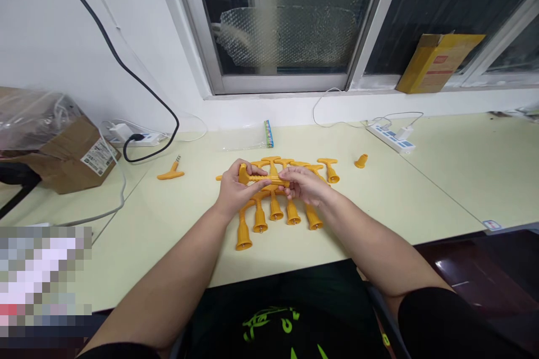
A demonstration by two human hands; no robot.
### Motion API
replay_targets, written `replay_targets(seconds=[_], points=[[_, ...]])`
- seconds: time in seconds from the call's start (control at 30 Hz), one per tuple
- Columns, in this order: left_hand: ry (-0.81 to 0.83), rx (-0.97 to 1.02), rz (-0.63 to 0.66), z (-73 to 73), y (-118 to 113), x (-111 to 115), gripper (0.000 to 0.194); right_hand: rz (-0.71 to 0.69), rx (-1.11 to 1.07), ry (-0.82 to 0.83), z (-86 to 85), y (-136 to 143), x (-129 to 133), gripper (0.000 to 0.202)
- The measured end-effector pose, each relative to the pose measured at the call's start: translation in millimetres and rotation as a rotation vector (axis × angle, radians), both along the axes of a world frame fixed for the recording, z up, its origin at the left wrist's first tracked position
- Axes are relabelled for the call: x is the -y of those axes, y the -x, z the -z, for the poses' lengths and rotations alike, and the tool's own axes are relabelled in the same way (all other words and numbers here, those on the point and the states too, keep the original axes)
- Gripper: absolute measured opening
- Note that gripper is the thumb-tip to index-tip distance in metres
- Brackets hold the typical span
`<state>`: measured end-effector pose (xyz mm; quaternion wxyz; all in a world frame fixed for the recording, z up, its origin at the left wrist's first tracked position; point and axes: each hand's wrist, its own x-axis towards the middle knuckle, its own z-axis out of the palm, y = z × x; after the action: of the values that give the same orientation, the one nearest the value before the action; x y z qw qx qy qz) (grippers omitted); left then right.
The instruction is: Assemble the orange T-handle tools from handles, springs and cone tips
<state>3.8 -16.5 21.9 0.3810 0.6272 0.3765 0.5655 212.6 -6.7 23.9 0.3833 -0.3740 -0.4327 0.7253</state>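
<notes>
Both hands hold one yellow plastic T-handled tool (263, 178) level above the table. My left hand (236, 188) is closed round its crossbar end. My right hand (305, 184) pinches the other end, which the fingers partly hide. Below and behind the hands lie several more yellow T-handled tools with bell-shaped ends (275, 215), and small metal tips show inside some bells. To the left lies a yellow T-handle (170, 174) with a bare, spiral-looking metal shaft. A separate yellow bell-shaped sleeve (361, 161) lies to the right.
A clear plastic bag (246, 137) lies behind the tools. At the left stands a cardboard box (71, 151) near a black cable (126, 70). A power strip (391, 138) sits at the back right. A yellow carton (438, 64) leans on the windowsill.
</notes>
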Motion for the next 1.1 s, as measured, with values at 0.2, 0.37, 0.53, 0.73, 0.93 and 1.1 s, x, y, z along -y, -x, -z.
replay_targets(seconds=[0.2, 0.37, 0.53, 0.73, 0.93, 1.1], points=[[0.099, 0.027, 0.034, -0.5, -1.5, -4.0, 0.053, 0.036, 0.184, -0.397, 11.0, 1.1, 0.0, 0.025], [0.312, 0.13, 0.11, 5.7, -0.6, -14.0, 0.053, 0.145, 0.521, -1.055, 19.8, 1.1, 0.5, 0.024], [0.352, 0.127, 0.097, 8.7, -1.6, -14.9, 0.053, 0.171, 0.64, -1.098, 19.5, 1.1, 1.9, 0.02], [0.249, 0.099, 0.078, 7.9, -3.8, -10.3, 0.049, 0.208, 0.602, -0.96, 16.4, 4.2, 7.5, 0.024], [0.14, 0.086, 0.099, 11.6, -4.4, -10.0, 0.047, 0.196, 0.47, -0.785, 15.9, 7.3, 7.4, 0.027], [-0.01, 0.078, 0.079, 11.2, -4.4, -7.6, 0.049, 0.114, 0.288, -0.614, 14.6, 8.9, 5.5, 0.034]])
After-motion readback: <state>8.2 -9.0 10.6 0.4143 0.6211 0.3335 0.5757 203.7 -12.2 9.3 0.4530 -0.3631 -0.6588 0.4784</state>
